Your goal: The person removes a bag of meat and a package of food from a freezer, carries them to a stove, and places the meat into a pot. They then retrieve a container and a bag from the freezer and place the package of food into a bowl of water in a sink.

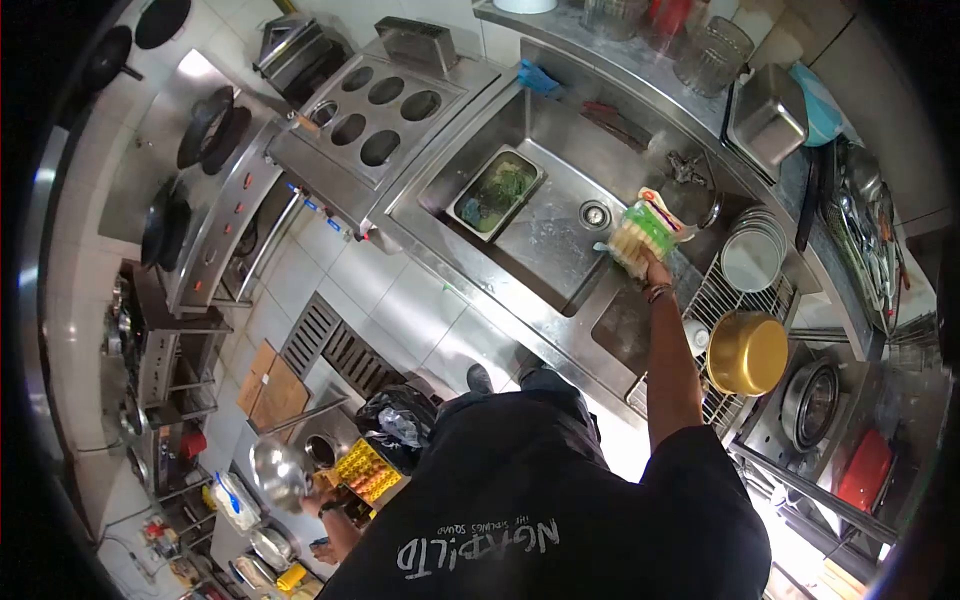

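My right hand [654,271] is closed on a clear plastic packet [645,235] with pale contents and a green, yellow and white label. The packet is held over the right part of the steel sink [556,223], near its drain [594,215]. In the sink's left part lies a rectangular steel pan [497,192] with water and green leaves in it. At the lower left, my left hand [320,496] is closed at the edge of a shiny metal bowl [281,472]. Its fingertips are small and partly hidden.
Right of the sink, a wire rack [712,365] holds stacked white plates [752,258] and a gold pot [746,353]. A yellow crate [367,470] and a black bag [398,425] stand near my left side. A floor grate [340,344] lies behind the stove [232,225].
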Motion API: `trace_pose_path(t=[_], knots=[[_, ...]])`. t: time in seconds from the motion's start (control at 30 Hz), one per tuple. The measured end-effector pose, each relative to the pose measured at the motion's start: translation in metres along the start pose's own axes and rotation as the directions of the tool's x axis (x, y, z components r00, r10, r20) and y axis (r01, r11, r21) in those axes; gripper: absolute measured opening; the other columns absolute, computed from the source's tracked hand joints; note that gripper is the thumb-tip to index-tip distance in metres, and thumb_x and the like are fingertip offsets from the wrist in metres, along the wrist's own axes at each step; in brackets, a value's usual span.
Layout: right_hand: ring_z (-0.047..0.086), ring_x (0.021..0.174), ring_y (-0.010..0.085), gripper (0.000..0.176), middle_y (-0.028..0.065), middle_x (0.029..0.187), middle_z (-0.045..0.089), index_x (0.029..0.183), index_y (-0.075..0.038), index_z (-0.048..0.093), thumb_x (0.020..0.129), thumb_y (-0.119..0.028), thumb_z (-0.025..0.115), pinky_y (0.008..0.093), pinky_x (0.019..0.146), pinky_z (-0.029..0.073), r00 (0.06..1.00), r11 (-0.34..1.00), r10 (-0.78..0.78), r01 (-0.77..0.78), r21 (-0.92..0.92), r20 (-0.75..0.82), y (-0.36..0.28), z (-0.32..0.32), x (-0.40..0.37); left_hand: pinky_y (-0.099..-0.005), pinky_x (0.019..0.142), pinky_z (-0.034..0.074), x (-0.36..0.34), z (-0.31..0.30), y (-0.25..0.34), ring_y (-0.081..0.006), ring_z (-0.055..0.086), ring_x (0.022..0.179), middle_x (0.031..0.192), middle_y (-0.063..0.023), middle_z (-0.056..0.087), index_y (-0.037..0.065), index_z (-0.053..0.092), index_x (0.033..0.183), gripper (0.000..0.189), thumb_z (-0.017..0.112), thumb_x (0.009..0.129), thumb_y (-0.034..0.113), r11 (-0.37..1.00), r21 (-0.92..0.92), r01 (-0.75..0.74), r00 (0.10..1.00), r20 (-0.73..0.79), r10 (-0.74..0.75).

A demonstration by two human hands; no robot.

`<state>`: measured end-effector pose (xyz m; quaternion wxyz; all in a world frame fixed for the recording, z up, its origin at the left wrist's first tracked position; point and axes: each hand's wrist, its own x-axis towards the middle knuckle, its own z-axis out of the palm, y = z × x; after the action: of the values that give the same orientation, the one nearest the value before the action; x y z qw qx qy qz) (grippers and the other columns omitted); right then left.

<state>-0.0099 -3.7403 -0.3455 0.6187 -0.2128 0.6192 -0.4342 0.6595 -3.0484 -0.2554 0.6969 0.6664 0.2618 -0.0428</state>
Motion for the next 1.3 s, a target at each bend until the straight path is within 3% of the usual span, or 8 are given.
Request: trace_pose_path(t=[0.2,0.47,0.87,0.97,1.03,1.07,1.13,1.3], knots=[[0.065,0.093,0.0224,0.055,0.0089,0.110,0.065,0.122,0.001,0.056,0.082,-0.030,0.075,0.0354,0.078,0.052,0.982,0.988,-0.146,0.151,0.032,-0.119,0.015,0.000,0.013,-0.0385,0.080,0.055,0.007,-0.058,-0.017,-0.0318,0.064,0.089,0.100,-0.0181,0.066,-0.007,0.057,0.111,0.035,0.055,0.089,0.021,0.978,0.177,0.111,0.975,-0.208,-0.073],[0.058,0.110,0.0420,0.087,0.0352,0.117,0.057,0.120,0.016,0.051,0.079,-0.059,0.064,0.0424,0.088,0.049,0.755,0.617,-0.461,-0.105,-0.780,-0.467,0.012,0.044,-0.090,-0.0386,0.079,0.054,0.049,-0.023,-0.050,-0.0314,0.063,0.087,0.101,-0.0168,0.066,-0.005,0.057,0.112,0.037,0.053,0.091,0.025,0.898,0.388,0.207,0.978,-0.105,-0.180],[0.025,0.140,0.0348,0.072,0.0170,0.149,0.031,0.146,-0.001,0.024,0.087,-0.014,0.064,0.0448,0.114,0.022,0.453,0.323,-0.867,0.198,-0.925,-0.206,0.056,-0.042,-0.371,-0.0389,0.077,0.053,0.072,0.054,-0.069,-0.0307,0.062,0.085,0.102,-0.0150,0.066,-0.002,0.056,0.114,0.041,0.051,0.093,0.032,0.817,0.546,0.187,0.973,0.011,-0.230],[0.021,0.141,0.0370,0.071,0.0230,0.150,0.026,0.147,-0.001,0.020,0.089,-0.013,0.059,0.0461,0.115,0.018,0.410,0.318,-0.850,-0.103,-0.943,-0.331,0.106,-0.108,-0.458,-0.0390,0.076,0.053,0.071,0.062,-0.073,-0.0305,0.062,0.084,0.102,-0.0145,0.066,-0.002,0.056,0.115,0.042,0.050,0.094,0.034,0.819,0.544,0.182,0.973,0.023,-0.232],[0.021,0.141,0.0371,0.069,0.0247,0.152,0.021,0.148,-0.001,0.020,0.092,-0.026,0.054,0.0425,0.115,0.022,0.576,0.429,-0.450,-0.531,-0.731,-0.683,0.156,-0.163,-0.514,-0.0390,0.076,0.053,0.069,0.069,-0.076,-0.0304,0.062,0.084,0.102,-0.0142,0.066,-0.001,0.056,0.115,0.042,0.050,0.094,0.035,0.820,0.545,0.173,0.973,0.035,-0.229],[0.033,0.137,0.0339,0.065,0.0234,0.148,0.032,0.143,-0.002,0.035,0.089,-0.031,0.056,0.0398,0.111,0.032,0.701,-0.137,-0.236,-0.709,-0.691,-0.673,0.232,-0.245,-0.522,-0.0390,0.076,0.052,0.064,0.075,-0.074,-0.0304,0.062,0.083,0.102,-0.0140,0.066,-0.001,0.056,0.115,0.043,0.050,0.095,0.036,0.823,0.544,0.165,0.974,0.042,-0.223],[0.060,0.113,0.0296,0.046,0.0186,0.124,0.060,0.120,-0.003,0.060,0.079,-0.026,0.062,0.0364,0.095,0.048,0.377,0.238,0.238,-0.916,-0.322,-0.895,0.210,-0.246,-0.569,-0.0391,0.075,0.052,0.074,0.079,-0.080,-0.0303,0.062,0.083,0.102,-0.0137,0.066,-0.001,0.056,0.115,0.043,0.049,0.095,0.037,0.830,0.544,0.124,0.979,0.070,-0.192],[0.059,0.110,0.0350,0.040,0.0228,0.118,0.060,0.115,-0.002,0.060,0.083,-0.026,0.060,0.0420,0.093,0.048,0.365,0.468,-0.241,-0.768,-0.437,-0.899,0.217,-0.296,-0.570,-0.0392,0.074,0.052,0.067,0.146,-0.060,-0.0300,0.062,0.082,0.103,-0.0129,0.066,0.000,0.055,0.116,0.045,0.048,0.096,0.040,0.933,0.361,-0.003,0.990,0.130,-0.047]])
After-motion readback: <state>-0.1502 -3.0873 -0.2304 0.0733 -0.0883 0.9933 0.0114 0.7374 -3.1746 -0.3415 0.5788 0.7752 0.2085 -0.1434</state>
